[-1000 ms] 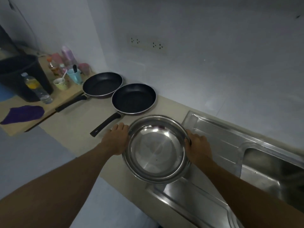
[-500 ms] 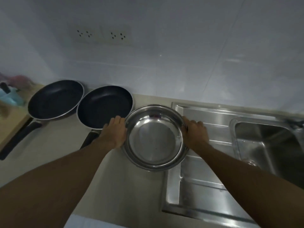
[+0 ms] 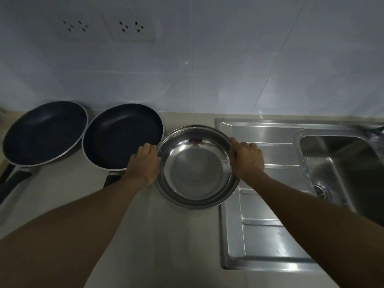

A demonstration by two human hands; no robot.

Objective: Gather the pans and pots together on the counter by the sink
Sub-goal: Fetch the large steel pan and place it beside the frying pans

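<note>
Far-left pan (image 3: pixel 44 132): a dark non-stick frying pan with a pale rim, sitting on the beige counter (image 3: pixel 176 235) close to the tiled wall; its black handle runs down and left toward the picture's edge.
Second pan (image 3: pixel 122 136): a matching dark frying pan just beside the first, rims nearly touching; its handle points down toward the viewer and is partly hidden behind the left wrist.
Left hand (image 3: pixel 144 163): palm pressed against the left outer rim of the steel pan, fingers curled along it; the fingertips overlap the right edge of the second pan; the bare forearm reaches in from the lower left.
Steel pan (image 3: pixel 197 169): a round, shiny, shallow metal pan, empty, held between both hands; it lies between the second frying pan and the sink's draining board, its right edge overlapping the board; whether it rests on the counter or is lifted slightly, I cannot tell.
Right hand (image 3: pixel 246 160): clasping the pan's right rim, thumb over the lip; the forearm comes in from the lower right.
Sink (image 3: pixel 270 204): stainless steel, ribbed draining board on its left, deep basin at far right with a drain visible.
Wall (image 3: pixel 207 69): pale tiles; two socket plates (image 3: pixel 108 27) at upper left.
</note>
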